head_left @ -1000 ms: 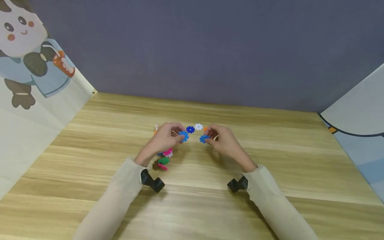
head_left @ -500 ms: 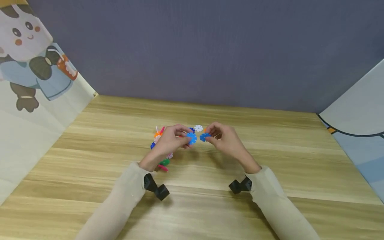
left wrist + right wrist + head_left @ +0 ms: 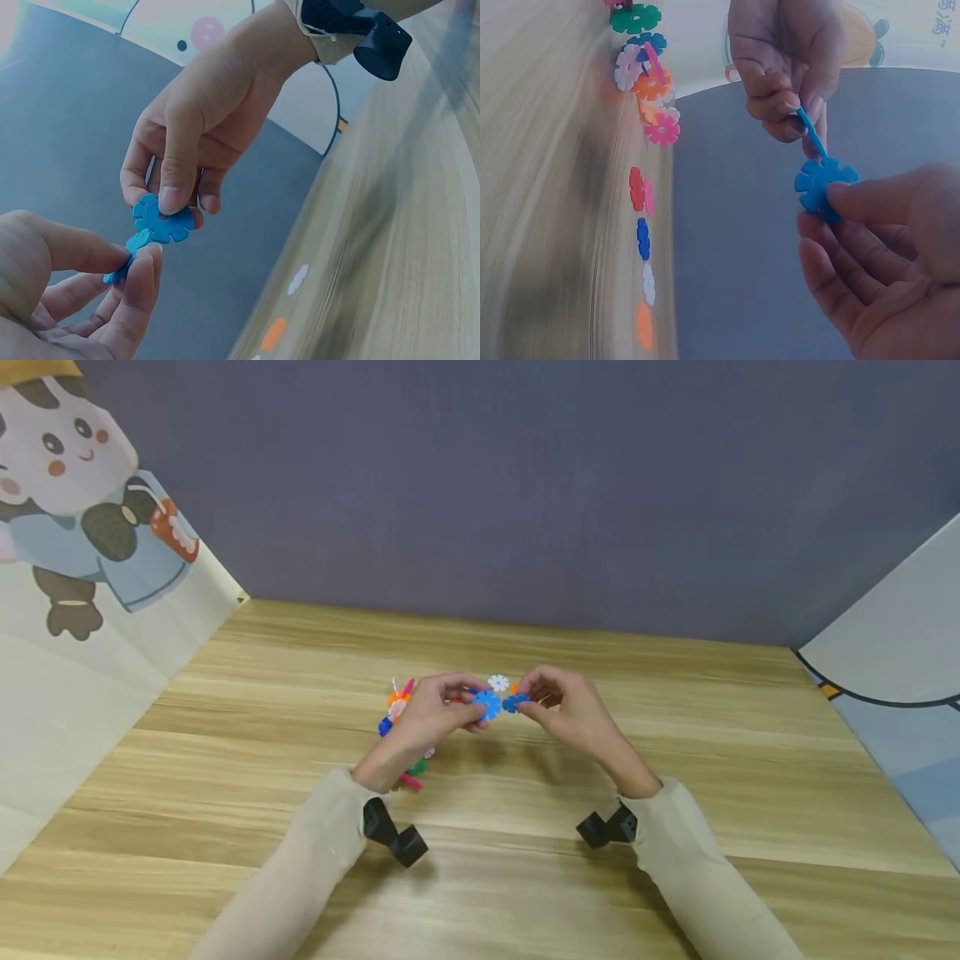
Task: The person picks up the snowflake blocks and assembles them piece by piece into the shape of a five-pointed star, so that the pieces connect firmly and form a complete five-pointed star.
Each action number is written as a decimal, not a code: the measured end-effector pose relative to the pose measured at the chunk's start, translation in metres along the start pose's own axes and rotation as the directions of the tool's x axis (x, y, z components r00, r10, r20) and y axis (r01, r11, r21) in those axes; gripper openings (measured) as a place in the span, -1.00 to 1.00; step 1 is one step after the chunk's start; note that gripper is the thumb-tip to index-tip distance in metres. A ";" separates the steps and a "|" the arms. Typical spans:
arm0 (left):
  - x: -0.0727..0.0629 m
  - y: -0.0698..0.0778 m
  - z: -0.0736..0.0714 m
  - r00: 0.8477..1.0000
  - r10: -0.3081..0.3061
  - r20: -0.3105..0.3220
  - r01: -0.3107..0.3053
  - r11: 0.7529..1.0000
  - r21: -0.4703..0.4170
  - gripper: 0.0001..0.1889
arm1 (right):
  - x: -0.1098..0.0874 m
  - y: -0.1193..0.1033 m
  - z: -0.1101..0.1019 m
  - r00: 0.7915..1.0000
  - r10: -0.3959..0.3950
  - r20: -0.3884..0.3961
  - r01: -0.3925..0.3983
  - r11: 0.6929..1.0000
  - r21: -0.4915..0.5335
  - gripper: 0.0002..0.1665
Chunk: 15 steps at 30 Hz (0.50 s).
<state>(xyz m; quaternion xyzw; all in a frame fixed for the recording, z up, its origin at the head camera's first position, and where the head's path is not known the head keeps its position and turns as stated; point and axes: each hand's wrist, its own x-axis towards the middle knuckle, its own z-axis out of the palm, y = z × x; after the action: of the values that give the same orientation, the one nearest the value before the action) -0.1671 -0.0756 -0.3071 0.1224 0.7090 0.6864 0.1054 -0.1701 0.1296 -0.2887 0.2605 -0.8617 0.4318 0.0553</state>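
Note:
Between thumb and fingers, my left hand (image 3: 442, 710) pinches a light blue notched plastic disc (image 3: 488, 704). Opposite it, my right hand (image 3: 566, 714) pinches a second blue notched disc (image 3: 515, 702) by its far side. Both wrist views show the discs edge to edge, turned at an angle to each other: the left hand's disc (image 3: 812, 133) appears edge-on while the right hand's disc (image 3: 826, 185) faces the right wrist camera. Their slots overlap at the meeting point. Both hands are raised over the wooden table (image 3: 525, 877).
On the table, a row runs behind the hands: red (image 3: 636, 189), pink (image 3: 649, 197), dark blue (image 3: 643, 238), white (image 3: 649, 283) and orange (image 3: 644, 325) discs. Several joined discs (image 3: 652, 84) form a cluster beyond my left hand. A grey-blue wall (image 3: 510, 502) rises behind the table.
My left hand has moved right with its disc, closing the gap to the disc in my right hand. The right hand has barely moved; its disc has tilted slightly.

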 end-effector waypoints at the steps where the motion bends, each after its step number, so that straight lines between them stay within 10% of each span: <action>1: 0.000 0.000 0.000 1.000 0.001 0.000 -0.001 1.000 0.001 -0.64 | 0.000 0.000 0.000 1.000 -0.002 -0.002 0.002 1.000 0.000 -0.87; 15: -0.001 0.002 0.004 1.000 0.016 -0.025 -0.015 1.000 0.009 -0.68 | -0.001 0.001 0.001 0.999 -0.030 -0.023 0.030 0.999 0.020 -0.89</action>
<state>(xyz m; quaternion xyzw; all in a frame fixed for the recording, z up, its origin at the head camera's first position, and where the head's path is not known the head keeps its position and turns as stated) -0.1646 -0.0721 -0.3056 0.1199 0.7124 0.6855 0.0908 -0.1698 0.1291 -0.2902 0.2691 -0.8525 0.4428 0.0689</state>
